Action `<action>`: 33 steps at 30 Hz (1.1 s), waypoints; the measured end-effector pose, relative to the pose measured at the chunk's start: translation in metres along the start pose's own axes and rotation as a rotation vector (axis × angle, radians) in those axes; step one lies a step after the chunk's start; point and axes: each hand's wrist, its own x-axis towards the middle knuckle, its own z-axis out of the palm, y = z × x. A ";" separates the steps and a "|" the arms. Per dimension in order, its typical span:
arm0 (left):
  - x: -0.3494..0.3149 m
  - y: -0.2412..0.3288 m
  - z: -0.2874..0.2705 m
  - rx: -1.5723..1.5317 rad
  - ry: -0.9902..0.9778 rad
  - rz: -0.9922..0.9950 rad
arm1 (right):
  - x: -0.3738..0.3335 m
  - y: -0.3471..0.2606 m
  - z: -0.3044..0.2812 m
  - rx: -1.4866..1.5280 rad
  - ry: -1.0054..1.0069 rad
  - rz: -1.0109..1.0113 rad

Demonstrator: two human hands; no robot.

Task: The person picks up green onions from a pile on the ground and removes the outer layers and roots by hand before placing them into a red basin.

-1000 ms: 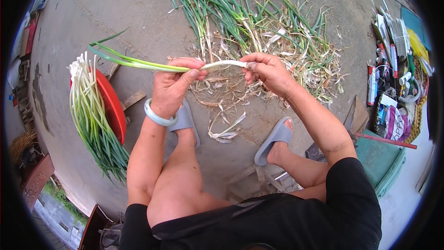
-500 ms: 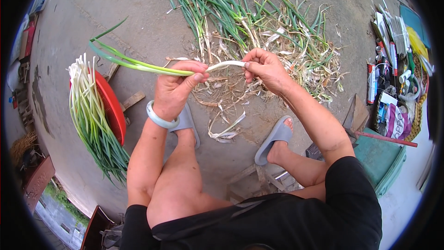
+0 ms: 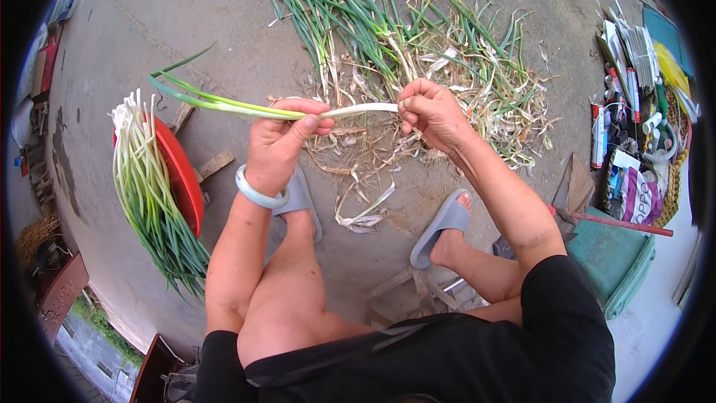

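Note:
A single green onion (image 3: 362, 110) stretches level between my two hands, its white stem to the right and its green leaves trailing left. My left hand (image 3: 282, 142), with a pale bangle on the wrist, is closed around the lower green part. The fingertips of my right hand (image 3: 431, 113) pinch the white root end. Beyond my hands, untrimmed green onions (image 3: 339, 15) lie on the ground beside a litter of dry peeled skins and roots (image 3: 492, 97). At the left, a bundle of clean green onions (image 3: 153, 179) rests over a red basin (image 3: 177, 172).
Pieces of wood (image 3: 216, 164) lie by the basin. At the right stand a green bin (image 3: 608, 254), a red-handled tool (image 3: 626, 224) and a heap of cans, bags and papers (image 3: 641, 127). My feet are in grey slippers (image 3: 440, 227), with a peeled skin scrap (image 3: 365, 213) between them.
The green onion has straightened a little between my hands, and its leaves have shifted slightly right. Both hands keep their hold in nearly the same place.

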 end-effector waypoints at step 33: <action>-0.002 0.041 0.006 -0.338 0.106 0.052 | -0.002 -0.014 -0.016 -0.144 0.000 -0.110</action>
